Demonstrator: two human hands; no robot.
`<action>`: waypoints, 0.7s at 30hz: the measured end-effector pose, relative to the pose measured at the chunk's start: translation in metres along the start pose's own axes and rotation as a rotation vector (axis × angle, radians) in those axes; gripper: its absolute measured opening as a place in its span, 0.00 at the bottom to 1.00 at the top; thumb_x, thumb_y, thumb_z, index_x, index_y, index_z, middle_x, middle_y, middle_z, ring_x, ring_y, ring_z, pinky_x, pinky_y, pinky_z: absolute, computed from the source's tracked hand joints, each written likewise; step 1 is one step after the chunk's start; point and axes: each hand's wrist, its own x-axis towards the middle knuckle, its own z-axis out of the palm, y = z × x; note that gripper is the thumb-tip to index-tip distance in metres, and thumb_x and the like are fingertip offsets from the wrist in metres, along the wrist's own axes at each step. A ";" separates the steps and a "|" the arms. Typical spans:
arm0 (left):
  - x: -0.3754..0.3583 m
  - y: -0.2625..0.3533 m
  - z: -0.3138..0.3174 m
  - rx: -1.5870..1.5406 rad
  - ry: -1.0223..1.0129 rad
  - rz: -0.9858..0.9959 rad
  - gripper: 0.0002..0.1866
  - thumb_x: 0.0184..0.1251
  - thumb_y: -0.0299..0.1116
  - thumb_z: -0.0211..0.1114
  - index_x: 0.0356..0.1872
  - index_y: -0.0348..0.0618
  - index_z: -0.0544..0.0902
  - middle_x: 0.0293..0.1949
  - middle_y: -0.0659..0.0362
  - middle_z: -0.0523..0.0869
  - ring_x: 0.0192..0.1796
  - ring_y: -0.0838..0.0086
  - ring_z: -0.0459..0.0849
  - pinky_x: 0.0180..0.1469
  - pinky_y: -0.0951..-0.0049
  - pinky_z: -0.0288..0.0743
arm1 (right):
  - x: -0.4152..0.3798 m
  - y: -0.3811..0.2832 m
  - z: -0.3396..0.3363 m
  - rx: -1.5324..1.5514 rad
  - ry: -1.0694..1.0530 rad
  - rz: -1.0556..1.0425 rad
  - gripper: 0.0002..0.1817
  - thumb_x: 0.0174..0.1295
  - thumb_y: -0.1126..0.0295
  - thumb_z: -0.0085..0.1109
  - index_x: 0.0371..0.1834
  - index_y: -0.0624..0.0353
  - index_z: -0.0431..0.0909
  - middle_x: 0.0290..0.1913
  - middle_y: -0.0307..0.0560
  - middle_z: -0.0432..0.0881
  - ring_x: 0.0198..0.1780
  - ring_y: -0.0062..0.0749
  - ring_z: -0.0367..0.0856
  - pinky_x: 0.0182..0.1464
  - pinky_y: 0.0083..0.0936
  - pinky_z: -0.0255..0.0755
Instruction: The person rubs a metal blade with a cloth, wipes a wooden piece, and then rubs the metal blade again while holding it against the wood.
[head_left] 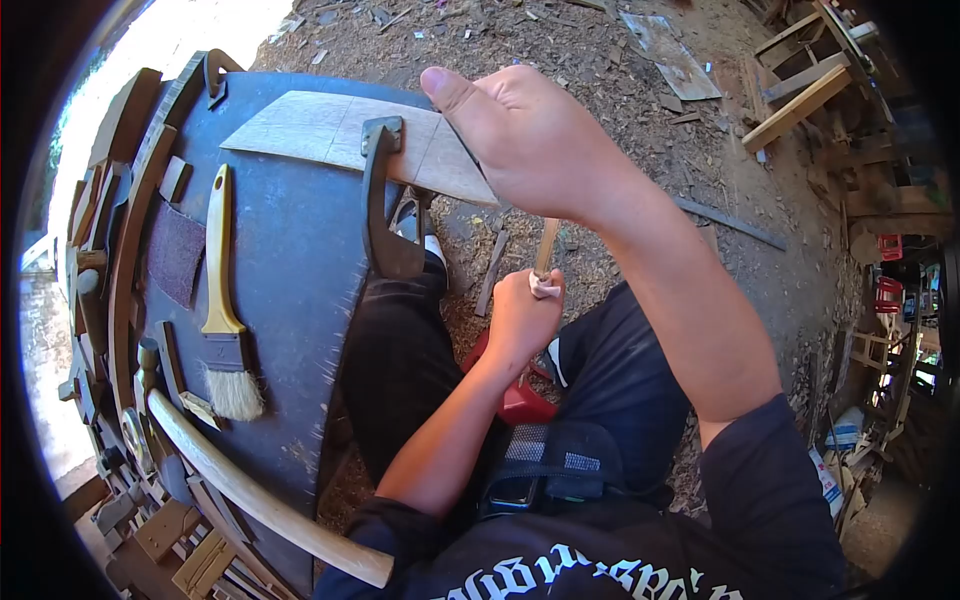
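My right hand [530, 140] is raised over the right end of a thin pale wooden board [290, 130], closed, its thumb stretched along the fist. What its fingers grip is hidden, and a thin dark edge shows beside them. Lower down, between my knees, my left hand [527, 318] closes around a slim wooden rod [547, 247] with a pale wrapping [545, 287]. The rod rises from that fist and passes out of sight under my right wrist. A metal clamp [378, 200] presses the board onto the dark tabletop [300, 260], with the board's right end overhanging. Pencil lines cross the board.
A yellow-handled brush [222, 270], a piece of sandpaper [176, 252] and a long wooden handle [270, 500] lie on the table. Tools and wood pieces crowd its left edge. Shavings cover the ground [600, 100]. A red stool [524, 402] is under me; wooden frames [800, 100] stand at right.
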 end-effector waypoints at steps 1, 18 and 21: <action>0.003 0.001 0.000 -0.016 0.006 -0.007 0.22 0.72 0.39 0.60 0.21 0.29 0.78 0.19 0.40 0.79 0.28 0.41 0.82 0.33 0.52 0.72 | 0.000 0.001 0.000 0.022 0.008 -0.010 0.33 0.76 0.53 0.44 0.16 0.66 0.78 0.15 0.55 0.76 0.20 0.46 0.77 0.32 0.42 0.73; -0.003 -0.006 -0.007 0.028 0.061 0.074 0.23 0.72 0.41 0.63 0.20 0.32 0.77 0.16 0.49 0.78 0.20 0.61 0.80 0.29 0.57 0.71 | -0.011 -0.132 -0.062 0.477 0.388 -0.768 0.36 0.79 0.42 0.35 0.78 0.59 0.52 0.78 0.48 0.57 0.83 0.46 0.42 0.82 0.46 0.32; 0.000 -0.004 -0.010 0.042 0.066 0.067 0.23 0.72 0.41 0.63 0.21 0.31 0.77 0.16 0.49 0.77 0.21 0.58 0.80 0.29 0.57 0.71 | 0.003 -0.104 -0.039 0.575 0.386 -0.684 0.35 0.78 0.41 0.36 0.77 0.56 0.54 0.77 0.46 0.57 0.83 0.43 0.41 0.81 0.50 0.28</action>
